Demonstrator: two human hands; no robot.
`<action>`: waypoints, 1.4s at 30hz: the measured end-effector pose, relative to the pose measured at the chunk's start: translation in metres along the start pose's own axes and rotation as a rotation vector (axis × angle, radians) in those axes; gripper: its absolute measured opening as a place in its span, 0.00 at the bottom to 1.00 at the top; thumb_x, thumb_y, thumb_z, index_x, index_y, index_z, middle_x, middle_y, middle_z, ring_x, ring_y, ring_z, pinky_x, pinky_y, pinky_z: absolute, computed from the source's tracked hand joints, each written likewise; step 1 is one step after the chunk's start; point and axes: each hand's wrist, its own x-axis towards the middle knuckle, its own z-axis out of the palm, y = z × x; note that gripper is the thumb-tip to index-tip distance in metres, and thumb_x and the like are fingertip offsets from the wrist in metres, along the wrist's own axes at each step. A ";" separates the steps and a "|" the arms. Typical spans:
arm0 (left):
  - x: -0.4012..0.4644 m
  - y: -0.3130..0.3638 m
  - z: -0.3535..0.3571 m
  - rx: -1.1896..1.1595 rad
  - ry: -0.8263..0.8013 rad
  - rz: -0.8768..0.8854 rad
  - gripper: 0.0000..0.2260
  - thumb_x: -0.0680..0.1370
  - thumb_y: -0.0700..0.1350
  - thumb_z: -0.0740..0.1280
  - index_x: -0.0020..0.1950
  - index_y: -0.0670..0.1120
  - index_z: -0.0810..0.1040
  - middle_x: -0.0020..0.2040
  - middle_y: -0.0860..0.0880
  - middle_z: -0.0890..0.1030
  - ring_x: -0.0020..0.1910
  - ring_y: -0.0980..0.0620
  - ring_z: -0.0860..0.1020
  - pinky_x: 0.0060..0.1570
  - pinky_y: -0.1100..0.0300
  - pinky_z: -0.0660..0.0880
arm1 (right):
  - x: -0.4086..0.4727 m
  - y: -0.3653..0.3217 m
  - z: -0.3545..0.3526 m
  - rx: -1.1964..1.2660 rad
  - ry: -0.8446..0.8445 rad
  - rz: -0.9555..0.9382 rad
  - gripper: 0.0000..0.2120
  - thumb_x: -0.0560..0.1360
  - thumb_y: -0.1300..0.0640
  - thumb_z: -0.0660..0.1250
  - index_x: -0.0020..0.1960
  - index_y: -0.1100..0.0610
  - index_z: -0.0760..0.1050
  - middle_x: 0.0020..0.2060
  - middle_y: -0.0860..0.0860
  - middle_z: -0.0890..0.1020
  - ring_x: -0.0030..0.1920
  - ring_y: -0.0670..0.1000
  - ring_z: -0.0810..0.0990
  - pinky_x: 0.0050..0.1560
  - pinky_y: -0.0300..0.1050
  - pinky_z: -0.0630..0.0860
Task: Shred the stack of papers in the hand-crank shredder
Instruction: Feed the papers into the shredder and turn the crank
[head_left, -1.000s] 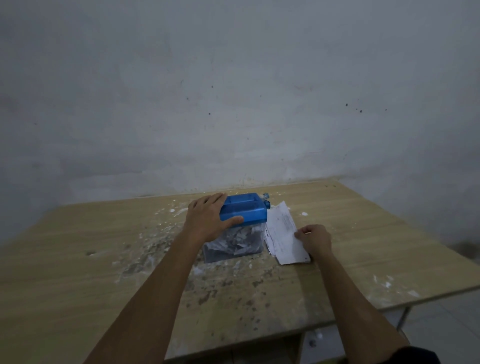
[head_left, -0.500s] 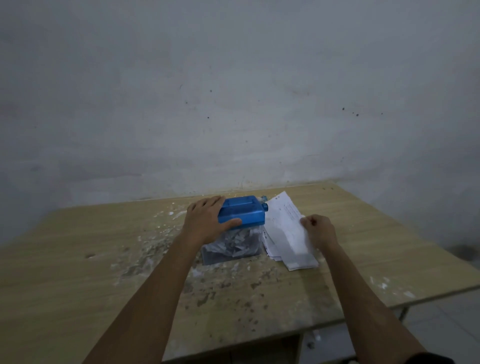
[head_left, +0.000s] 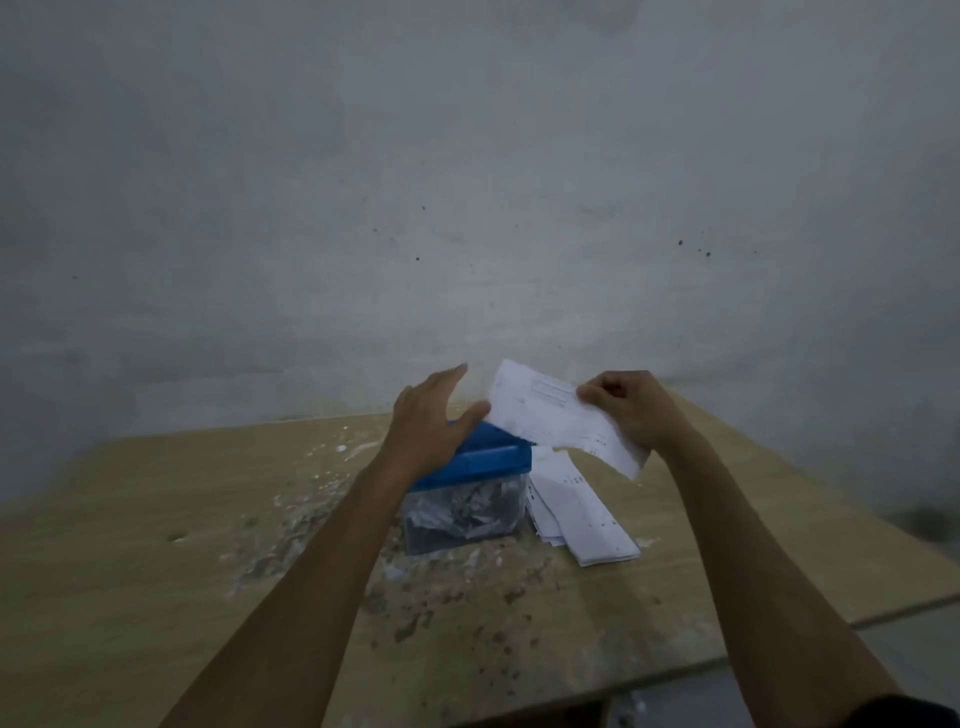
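The hand-crank shredder (head_left: 480, 467) has a blue lid and a clear bin full of shreds; it stands mid-table. My left hand (head_left: 428, 415) hovers above its left side with fingers straight and thumb out toward the sheet's edge. My right hand (head_left: 631, 408) pinches one white printed sheet (head_left: 550, 421), held in the air over the shredder's right end. The stack of papers (head_left: 579, 512) lies flat on the table just right of the shredder. The crank is hidden behind the sheet.
The wooden table (head_left: 156, 597) is strewn with paper scraps and dust (head_left: 301, 525) left of and in front of the shredder. A grey wall (head_left: 467, 208) rises right behind it. The table's right edge drops to the floor (head_left: 909, 660).
My right hand has lifted one sheet off the stack and carried it up over the shredder. My left hand has let go of the lid and risen with fingers straight.
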 end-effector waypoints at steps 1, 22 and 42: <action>0.003 0.006 -0.002 -0.025 0.048 0.049 0.33 0.80 0.65 0.57 0.79 0.49 0.61 0.78 0.48 0.65 0.76 0.48 0.63 0.77 0.44 0.54 | 0.001 -0.007 0.001 0.007 -0.045 -0.029 0.07 0.75 0.52 0.71 0.40 0.52 0.82 0.33 0.45 0.82 0.31 0.38 0.76 0.33 0.30 0.70; -0.005 0.006 -0.029 -0.330 -0.082 -0.187 0.09 0.81 0.51 0.67 0.56 0.47 0.79 0.50 0.51 0.81 0.47 0.49 0.80 0.38 0.62 0.74 | 0.018 -0.051 0.026 0.462 -0.048 0.020 0.10 0.75 0.52 0.71 0.48 0.59 0.82 0.40 0.53 0.83 0.39 0.50 0.78 0.35 0.43 0.75; 0.024 -0.028 -0.005 -0.568 0.250 -0.416 0.07 0.83 0.50 0.64 0.52 0.47 0.75 0.53 0.48 0.83 0.49 0.47 0.82 0.47 0.50 0.82 | 0.036 0.021 0.096 0.027 -0.093 0.009 0.19 0.84 0.52 0.50 0.63 0.55 0.77 0.60 0.51 0.80 0.60 0.50 0.76 0.58 0.42 0.69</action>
